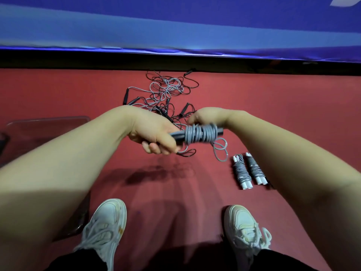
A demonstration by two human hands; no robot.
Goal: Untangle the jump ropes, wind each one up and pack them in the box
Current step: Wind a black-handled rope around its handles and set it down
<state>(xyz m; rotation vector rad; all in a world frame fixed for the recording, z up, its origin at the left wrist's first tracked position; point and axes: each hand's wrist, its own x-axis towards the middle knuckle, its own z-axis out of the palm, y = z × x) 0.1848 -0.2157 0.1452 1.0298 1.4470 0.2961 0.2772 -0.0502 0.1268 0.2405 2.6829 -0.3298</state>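
The gray jump rope (201, 134), coiled around its dark handles, is held between both hands. The left hand (154, 133) clamps the handle ends; the right hand (207, 117) curls its fingers over the coil. Tangled ropes (166, 90) lie beyond the hands. 2 wound ropes (240, 171) lie below the right hand, and a clear box (46, 124) sits left of the left hand.

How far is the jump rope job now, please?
Done: two wound grey ropes with white handles lie on the red floor. In hand: the left hand grips black handles while the right hand winds grey rope round them. Left: the tangled pile of ropes ahead, then packing all into the clear plastic box.
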